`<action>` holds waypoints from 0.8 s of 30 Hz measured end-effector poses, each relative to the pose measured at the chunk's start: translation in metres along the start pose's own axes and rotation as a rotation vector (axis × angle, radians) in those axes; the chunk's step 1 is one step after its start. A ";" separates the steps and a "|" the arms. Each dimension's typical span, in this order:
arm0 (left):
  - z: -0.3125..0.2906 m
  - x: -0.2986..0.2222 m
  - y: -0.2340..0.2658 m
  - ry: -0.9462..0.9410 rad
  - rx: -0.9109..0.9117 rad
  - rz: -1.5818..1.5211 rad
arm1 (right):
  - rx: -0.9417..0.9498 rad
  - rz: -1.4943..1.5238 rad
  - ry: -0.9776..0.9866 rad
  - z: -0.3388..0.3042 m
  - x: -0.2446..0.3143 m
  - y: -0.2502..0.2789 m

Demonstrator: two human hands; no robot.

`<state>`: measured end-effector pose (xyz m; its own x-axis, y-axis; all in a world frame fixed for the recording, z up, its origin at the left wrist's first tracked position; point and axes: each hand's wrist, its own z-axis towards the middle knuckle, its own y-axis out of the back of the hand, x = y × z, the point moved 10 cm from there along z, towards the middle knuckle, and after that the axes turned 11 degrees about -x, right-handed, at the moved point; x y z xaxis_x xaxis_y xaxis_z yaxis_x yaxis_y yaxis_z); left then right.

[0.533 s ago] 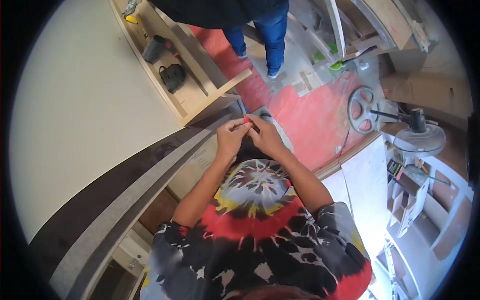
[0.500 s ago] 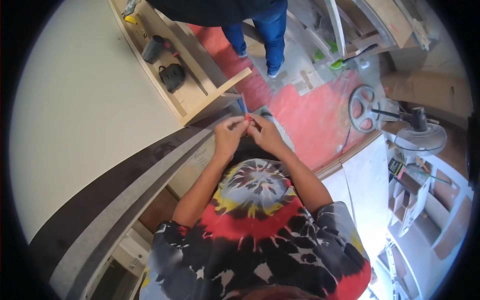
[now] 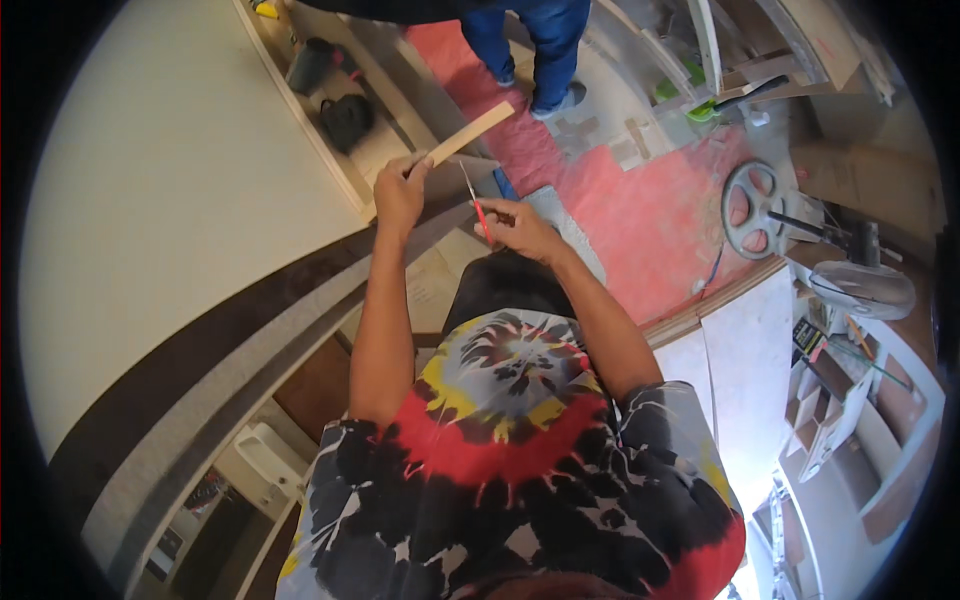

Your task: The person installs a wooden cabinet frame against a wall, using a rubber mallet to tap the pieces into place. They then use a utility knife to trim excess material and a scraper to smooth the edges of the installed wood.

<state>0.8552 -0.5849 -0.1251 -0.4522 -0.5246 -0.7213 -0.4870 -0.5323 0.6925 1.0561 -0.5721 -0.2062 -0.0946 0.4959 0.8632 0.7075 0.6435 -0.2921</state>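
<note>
My left hand (image 3: 399, 192) reaches up to the corner of a shallow wooden tray-like frame (image 3: 352, 182) and grips the near end of a light wooden strip (image 3: 470, 133) that juts out to the right. My right hand (image 3: 517, 226) is held just right of it, pinching a thin red-handled tool (image 3: 476, 205) whose slim metal tip points up toward the strip. Below both arms my tie-dye shirt (image 3: 510, 440) fills the lower middle of the view.
A large white panel (image 3: 150, 190) with a dark edge band lies to the left. Two dark tools (image 3: 345, 120) rest in the wooden frame. Another person's legs in jeans (image 3: 535, 40) stand on the red floor mat (image 3: 640, 210). A fan (image 3: 860, 285) and shelves sit at right.
My hands were together in front of my chest; now they have parted. The left hand has moved up to the wooden strip, and the right hand holds the red tool apart.
</note>
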 end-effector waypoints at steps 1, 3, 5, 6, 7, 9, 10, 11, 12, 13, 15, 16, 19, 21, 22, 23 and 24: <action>0.005 0.002 -0.001 0.058 0.042 -0.033 | 0.011 -0.035 0.028 0.001 0.006 0.000; 0.005 0.012 0.000 0.062 0.078 -0.054 | 0.016 -0.052 0.016 -0.005 0.007 -0.008; 0.001 0.005 0.002 0.057 0.077 -0.085 | 0.005 -0.083 0.004 -0.007 0.005 -0.008; 0.002 0.001 0.002 0.046 0.052 -0.104 | -0.006 -0.104 0.003 -0.002 0.005 -0.004; 0.001 -0.004 0.004 0.036 0.027 -0.119 | -0.016 -0.122 0.002 0.002 0.006 -0.003; -0.002 0.009 0.001 0.086 0.017 -0.114 | 0.030 -0.124 -0.021 0.004 0.006 -0.008; -0.003 0.012 0.002 0.106 0.015 -0.112 | 0.055 -0.145 -0.012 0.005 0.007 -0.011; -0.003 0.010 0.004 0.079 0.012 -0.104 | 0.079 -0.166 -0.003 0.007 0.008 -0.015; -0.002 0.010 0.008 0.052 0.009 -0.096 | 0.067 -0.166 -0.021 0.011 0.007 -0.013; -0.002 0.004 0.007 0.026 0.009 -0.094 | 0.049 -0.171 -0.041 0.013 0.014 -0.010; -0.002 0.001 0.003 0.033 0.039 -0.117 | 0.059 -0.179 -0.067 0.016 0.016 -0.007; -0.002 0.004 0.001 0.036 0.053 -0.126 | 0.081 -0.176 -0.070 0.016 0.016 -0.009; 0.000 0.005 0.006 -0.040 -0.057 -0.110 | 0.135 -0.205 -0.103 0.020 0.020 -0.008; -0.001 0.010 0.001 0.015 -0.013 -0.143 | 0.152 -0.205 -0.103 0.020 0.023 -0.009; 0.000 0.012 0.000 0.039 0.010 -0.156 | 0.152 -0.206 -0.102 0.019 0.022 -0.010; 0.000 0.015 -0.001 0.053 0.014 -0.157 | 0.152 -0.207 -0.101 0.019 0.022 -0.011; 0.001 0.017 -0.001 0.066 0.019 -0.159 | 0.152 -0.208 -0.100 0.018 0.021 -0.011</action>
<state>0.8471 -0.5926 -0.1385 -0.3186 -0.4771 -0.8191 -0.5628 -0.6001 0.5685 1.0336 -0.5580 -0.1921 -0.3015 0.3941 0.8682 0.5530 0.8141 -0.1775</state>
